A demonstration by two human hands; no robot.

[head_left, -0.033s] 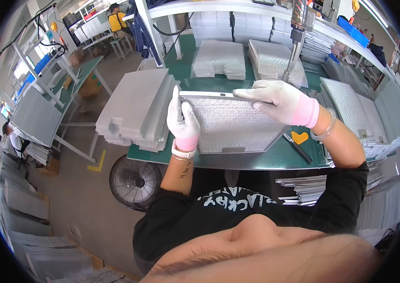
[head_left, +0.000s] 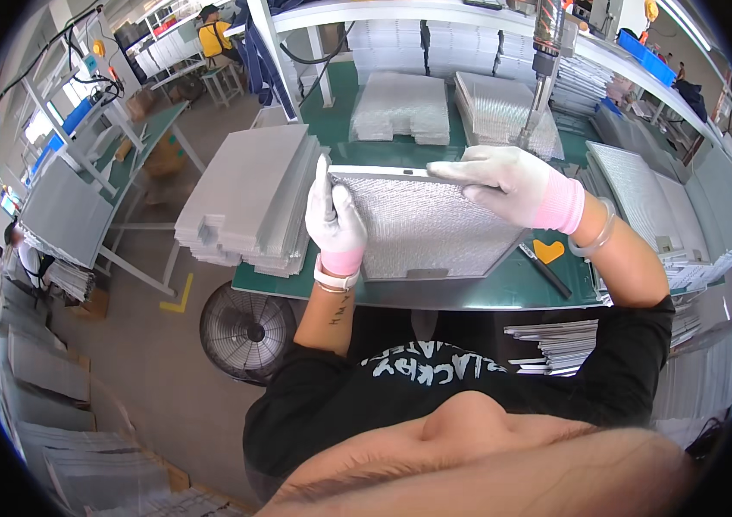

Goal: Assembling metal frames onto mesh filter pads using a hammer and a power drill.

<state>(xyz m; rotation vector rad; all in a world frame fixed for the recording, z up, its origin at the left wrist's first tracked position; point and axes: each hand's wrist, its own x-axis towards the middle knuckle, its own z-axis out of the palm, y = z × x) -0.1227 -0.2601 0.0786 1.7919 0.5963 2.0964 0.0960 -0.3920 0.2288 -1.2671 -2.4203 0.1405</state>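
A silvery, framed metal mesh panel (head_left: 426, 226) is tilted up in front of me over the green tabletop. At its upper left corner, my left hand (head_left: 335, 222), in a white glove with a pink cuff, is closed on the side edge, fingers pointing up and thumb bent. My right hand (head_left: 508, 183), gloved the same way, grips the top edge of the frame, its fingers reaching left along the rail. Parts of the right fingers and thumb are hidden. To the right of the panel lie a dark marker-like tool (head_left: 547, 271) and a yellow heart-shaped piece (head_left: 548, 252).
A tall stack of grey panels (head_left: 245, 185) stands left of my hands. More mesh panels (head_left: 400, 108) lie at the back, and others (head_left: 642, 198) at right. A powered driver (head_left: 544, 69) hangs above the table (head_left: 435, 295). On the floor is a black fan (head_left: 250, 332).
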